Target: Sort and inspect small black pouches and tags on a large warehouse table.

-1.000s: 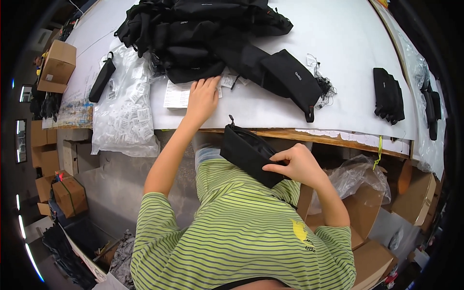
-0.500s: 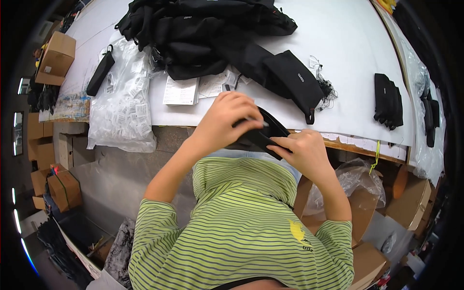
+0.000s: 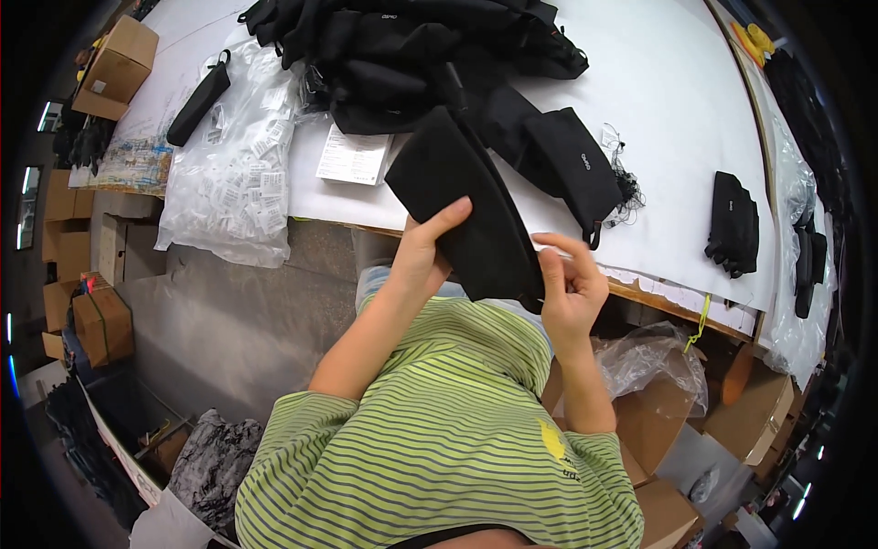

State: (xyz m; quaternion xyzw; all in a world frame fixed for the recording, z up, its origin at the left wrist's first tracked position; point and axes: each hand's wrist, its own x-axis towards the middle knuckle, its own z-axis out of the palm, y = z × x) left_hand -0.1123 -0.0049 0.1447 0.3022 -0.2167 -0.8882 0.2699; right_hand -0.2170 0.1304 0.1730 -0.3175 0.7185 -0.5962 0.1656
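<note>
A flat black fabric pouch (image 3: 476, 220) is held slantwise in front of my body, at the near edge of the table. My left hand (image 3: 425, 252) grips it by its left side, thumb flat on the upper face and fingers underneath. Against the pouch's lower right edge, my right hand (image 3: 574, 295) is closed, thumb and forefinger pinching there. Whatever small part lies between those fingertips is hidden. Beyond, a heap of black pouches (image 3: 393, 82) covers the far middle of the table, with one pouch (image 3: 585, 165) spread toward the right.
A clear bag of white labels (image 3: 229, 183) hangs over the table's front edge, with a slim black pouch (image 3: 199, 99) beside it. A white card stack (image 3: 352, 157), tangled black strings (image 3: 626, 188) and stacked pouches (image 3: 733, 224) lie on the white table (image 3: 672, 119). Cardboard boxes (image 3: 663, 430) stand below right.
The pouch has turned its broad face up and extends farther over the table. My left hand has moved from above its opening to its left side. My right hand has shifted slightly down.
</note>
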